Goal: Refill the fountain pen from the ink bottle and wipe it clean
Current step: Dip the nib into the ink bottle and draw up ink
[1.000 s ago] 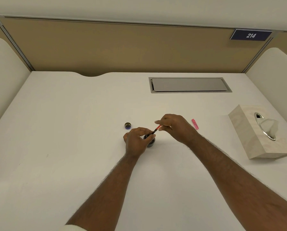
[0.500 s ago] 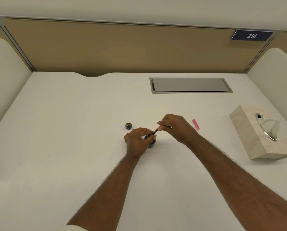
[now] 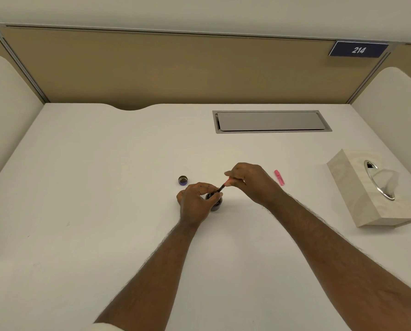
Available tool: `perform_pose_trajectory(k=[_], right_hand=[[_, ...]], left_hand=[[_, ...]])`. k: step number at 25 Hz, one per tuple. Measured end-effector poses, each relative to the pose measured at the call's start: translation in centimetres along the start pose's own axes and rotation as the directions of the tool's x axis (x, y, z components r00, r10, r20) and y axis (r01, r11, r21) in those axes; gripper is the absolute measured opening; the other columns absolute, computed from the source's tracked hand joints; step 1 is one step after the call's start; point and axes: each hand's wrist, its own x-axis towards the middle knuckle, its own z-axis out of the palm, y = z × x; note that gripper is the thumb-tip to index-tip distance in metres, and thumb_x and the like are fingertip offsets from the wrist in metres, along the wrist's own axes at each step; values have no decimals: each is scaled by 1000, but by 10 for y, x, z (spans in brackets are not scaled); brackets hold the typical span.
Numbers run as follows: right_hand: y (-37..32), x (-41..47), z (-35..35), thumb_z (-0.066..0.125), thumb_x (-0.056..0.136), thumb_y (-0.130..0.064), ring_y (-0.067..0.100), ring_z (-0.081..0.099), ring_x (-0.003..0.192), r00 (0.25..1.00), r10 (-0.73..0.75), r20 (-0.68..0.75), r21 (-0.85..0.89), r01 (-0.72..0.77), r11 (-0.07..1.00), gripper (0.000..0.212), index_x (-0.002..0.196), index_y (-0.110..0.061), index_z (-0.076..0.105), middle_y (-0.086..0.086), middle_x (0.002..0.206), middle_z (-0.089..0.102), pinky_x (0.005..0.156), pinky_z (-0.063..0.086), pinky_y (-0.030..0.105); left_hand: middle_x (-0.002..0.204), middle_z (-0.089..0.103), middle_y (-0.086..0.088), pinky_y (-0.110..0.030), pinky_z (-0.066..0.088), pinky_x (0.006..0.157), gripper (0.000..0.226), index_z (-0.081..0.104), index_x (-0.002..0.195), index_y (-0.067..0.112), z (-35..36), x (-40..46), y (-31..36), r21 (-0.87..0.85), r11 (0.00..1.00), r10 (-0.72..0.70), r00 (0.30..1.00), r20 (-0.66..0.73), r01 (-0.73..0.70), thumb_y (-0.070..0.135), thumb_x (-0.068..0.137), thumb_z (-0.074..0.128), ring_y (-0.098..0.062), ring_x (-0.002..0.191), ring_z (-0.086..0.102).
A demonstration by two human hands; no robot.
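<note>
A small dark ink bottle [image 3: 216,203] stands open on the white desk [image 3: 104,187], and my left hand [image 3: 196,201] grips it from the left side. My right hand [image 3: 250,181] pinches the upper end of a slim pen part [image 3: 223,186], red and black, slanted down with its lower tip at the bottle's mouth. The tip itself is hidden behind my left fingers. The bottle's round cap [image 3: 183,180] lies upside down on the desk to the left. A pink pen cap [image 3: 279,177] lies to the right of my right hand.
A beige tissue box [image 3: 367,201] with a tissue sticking out sits at the right. A grey cable hatch [image 3: 271,121] is set into the desk at the back. Cream side panels flank the desk.
Hardly anything differs. Both hands stay at the bottle, the pen still slanted into its mouth.
</note>
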Motion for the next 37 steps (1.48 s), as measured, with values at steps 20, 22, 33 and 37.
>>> perform_pose_trajectory(k=[20,22,33,37], right_hand=[[-6,-1,0,60,90,-20,23,59,75,1000,5,-7,-23,-5,1000,17,89,-11,74,7,79,68,68,48,37],[-7,-1,0,59,91,-20,23,59,76,1000,6,-2,-19,-6,1000,17,90,-11,73,7,81,68,69,48,37],[-9,-7,-1,55,93,-22,22,58,82,999,41,9,0,-41,999,19,93,-11,70,6,87,66,74,47,37],[-10,-11,-4,56,93,-22,23,58,81,999,26,-23,11,-26,1000,17,91,-11,70,6,85,66,73,48,39]], left_hand=[[77,67,35,-51,45,96,9,68,75,51,0,0,1,3,1000,28,1000,-3,-28,53,66,68,0,93,65],[80,65,41,-51,45,96,9,68,76,52,0,-1,2,6,1000,28,1000,-3,-28,52,67,69,2,94,65],[86,71,28,-43,46,98,12,76,81,38,-5,-2,1,19,1000,-25,999,41,24,45,72,80,10,96,62],[101,73,21,-34,46,103,28,76,95,33,-11,-3,4,-35,999,-36,995,96,39,40,69,85,5,107,62]])
